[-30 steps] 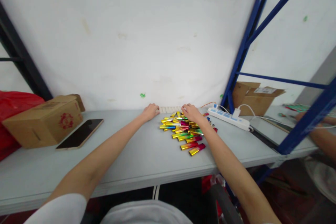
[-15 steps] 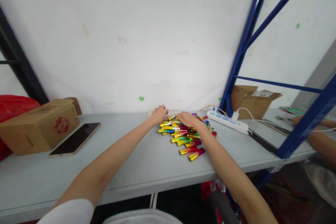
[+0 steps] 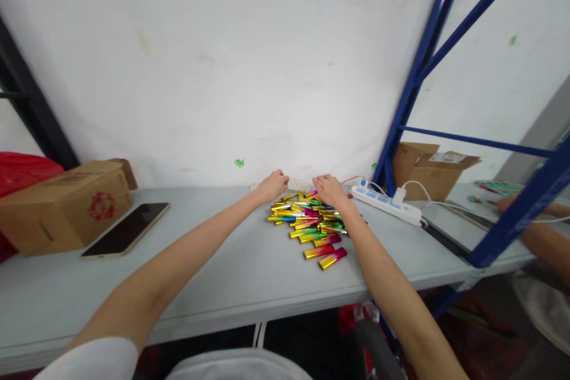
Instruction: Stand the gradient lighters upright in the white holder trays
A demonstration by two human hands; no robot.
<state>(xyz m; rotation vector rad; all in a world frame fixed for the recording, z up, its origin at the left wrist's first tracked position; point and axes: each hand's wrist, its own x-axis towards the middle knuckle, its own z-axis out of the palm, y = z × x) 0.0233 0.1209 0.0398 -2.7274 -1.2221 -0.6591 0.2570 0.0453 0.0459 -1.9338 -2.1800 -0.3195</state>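
Observation:
A heap of shiny metallic tubes [image 3: 305, 222], gold shading into red, green, blue and pink, lies on the grey tabletop [image 3: 231, 267]. Behind it, along the wall, is a pale ridged strip or tray [image 3: 299, 184], partly covered by my hands. My left hand [image 3: 271, 186] is at the heap's far left corner, by the strip, its fingers closed; whatever they grip is hidden. Over the far right part of the heap, my right hand [image 3: 329, 190] has its fingers bent downward and closed. I cannot make out what is between them.
A white power strip [image 3: 387, 205] with plugs and cables lies to the right, near a blue rack post [image 3: 405, 101]. An open carton [image 3: 430, 172] is behind it. On the left are a tablet [image 3: 127, 230] and a cardboard box [image 3: 66, 205]. Another person's arm [image 3: 543, 234] shows far right.
My right hand has moved right and away from me, from the heap's middle to its far edge, uncovering more tubes. My left hand has shifted slightly right, its fingers drawn closer together.

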